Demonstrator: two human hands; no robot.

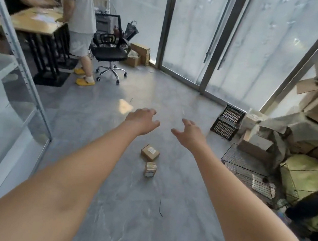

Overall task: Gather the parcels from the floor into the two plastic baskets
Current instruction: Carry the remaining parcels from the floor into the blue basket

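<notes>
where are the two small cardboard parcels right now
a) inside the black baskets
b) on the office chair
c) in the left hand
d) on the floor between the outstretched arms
d: the flat brown parcel and the small taped parcel lie on the grey floor, with the left hand and right hand both empty.

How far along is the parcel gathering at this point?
Nothing looks done. Two parcels, a flat box and a small taped box, lie on the floor. The left hand and right hand reach forward, holding nothing. The black baskets stand stacked by the window.
</notes>
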